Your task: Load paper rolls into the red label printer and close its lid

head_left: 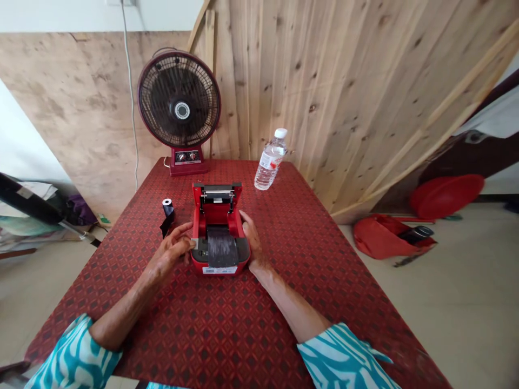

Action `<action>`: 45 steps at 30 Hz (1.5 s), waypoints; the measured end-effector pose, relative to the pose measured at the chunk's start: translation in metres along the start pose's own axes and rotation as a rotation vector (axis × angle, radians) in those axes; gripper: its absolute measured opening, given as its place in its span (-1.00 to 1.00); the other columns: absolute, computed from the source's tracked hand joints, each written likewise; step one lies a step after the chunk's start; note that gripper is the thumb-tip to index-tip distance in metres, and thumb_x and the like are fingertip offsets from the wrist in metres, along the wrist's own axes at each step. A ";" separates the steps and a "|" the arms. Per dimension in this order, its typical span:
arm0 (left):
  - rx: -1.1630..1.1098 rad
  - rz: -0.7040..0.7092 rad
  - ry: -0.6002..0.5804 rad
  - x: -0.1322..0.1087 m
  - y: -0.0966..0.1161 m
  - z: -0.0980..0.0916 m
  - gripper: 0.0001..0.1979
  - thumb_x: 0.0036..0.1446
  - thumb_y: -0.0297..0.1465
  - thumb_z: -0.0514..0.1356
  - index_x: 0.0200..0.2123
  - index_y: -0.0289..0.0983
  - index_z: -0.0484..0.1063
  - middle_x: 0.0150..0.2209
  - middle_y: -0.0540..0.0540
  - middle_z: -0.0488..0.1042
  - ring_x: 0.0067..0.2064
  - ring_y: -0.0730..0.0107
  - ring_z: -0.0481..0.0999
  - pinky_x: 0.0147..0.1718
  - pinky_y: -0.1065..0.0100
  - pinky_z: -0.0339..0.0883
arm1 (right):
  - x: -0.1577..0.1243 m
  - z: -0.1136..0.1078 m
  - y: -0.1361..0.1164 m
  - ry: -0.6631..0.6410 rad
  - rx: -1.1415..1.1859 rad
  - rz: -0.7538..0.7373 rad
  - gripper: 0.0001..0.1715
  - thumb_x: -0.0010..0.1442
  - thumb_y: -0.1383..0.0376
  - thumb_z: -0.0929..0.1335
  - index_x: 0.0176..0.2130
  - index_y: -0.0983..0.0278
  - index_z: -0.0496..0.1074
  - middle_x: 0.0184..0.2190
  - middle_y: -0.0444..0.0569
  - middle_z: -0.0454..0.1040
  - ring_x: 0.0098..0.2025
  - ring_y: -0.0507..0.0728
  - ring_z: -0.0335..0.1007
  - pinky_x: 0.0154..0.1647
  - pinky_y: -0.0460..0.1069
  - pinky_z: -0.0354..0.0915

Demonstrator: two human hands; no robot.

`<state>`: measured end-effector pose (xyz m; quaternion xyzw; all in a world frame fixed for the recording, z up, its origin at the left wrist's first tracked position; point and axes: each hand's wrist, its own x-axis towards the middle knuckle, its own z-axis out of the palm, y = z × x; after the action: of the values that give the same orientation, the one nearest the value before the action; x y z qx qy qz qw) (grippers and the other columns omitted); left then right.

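A small red and black label printer [245, 265] stands on the table with its lid [217, 216] raised. A black strip [223, 248] runs out of it and lies over the front cover. My left hand [172, 251] grips the printer's left side, its thumb on a small grey patch at the front corner. Against the right side rests my right hand [253, 246], its fingers along the casing and partly hidden behind it. Just beyond my left hand, a small black roll [167, 206] stands on end with a loose tail hanging toward me.
A dark red table fan [179, 102] stands at the back left of the red patterned table [275, 335]. A clear water bottle [270, 161] with a white cap is at the back right. Wooden boards line the wall behind. A red bag [377, 237] lies on the floor at right.
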<state>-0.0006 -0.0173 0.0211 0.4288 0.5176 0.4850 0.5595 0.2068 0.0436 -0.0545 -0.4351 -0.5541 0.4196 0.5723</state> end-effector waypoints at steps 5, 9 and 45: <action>0.490 0.318 -0.022 0.010 0.028 -0.003 -0.64 0.09 -0.16 0.22 -0.16 -0.29 0.53 -0.51 -0.01 0.46 -0.51 0.44 0.38 -0.52 0.41 0.21 | 0.000 0.000 -0.001 -0.018 0.076 0.043 -0.42 0.27 -0.04 0.20 0.16 0.15 0.33 0.23 -0.04 0.32 0.28 0.20 0.19 0.32 0.16 0.10; 1.009 0.590 -0.253 0.038 0.049 0.020 -0.75 0.21 -0.36 0.10 -0.16 -0.23 0.56 -0.20 -0.13 0.59 -0.18 0.26 0.55 -0.15 0.28 0.38 | -0.001 -0.001 -0.004 -0.004 0.122 0.048 -0.37 0.22 -0.10 0.24 0.15 0.14 0.33 0.21 -0.03 0.33 0.28 0.20 0.19 0.33 0.16 0.09; 1.036 0.440 -0.004 0.137 0.067 -0.052 -0.60 -0.02 -0.27 0.22 -0.08 -0.25 0.40 -0.22 -0.07 0.56 -0.26 0.29 0.54 -0.28 0.34 0.36 | 0.001 -0.003 -0.004 -0.019 0.166 0.033 -0.43 0.21 -0.07 0.26 0.13 0.09 0.34 0.20 -0.08 0.36 0.26 0.20 0.23 0.34 0.19 0.10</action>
<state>-0.0602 0.1275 0.0592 0.7464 0.5852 0.2720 0.1626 0.2102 0.0433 -0.0500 -0.3912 -0.5155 0.4777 0.5942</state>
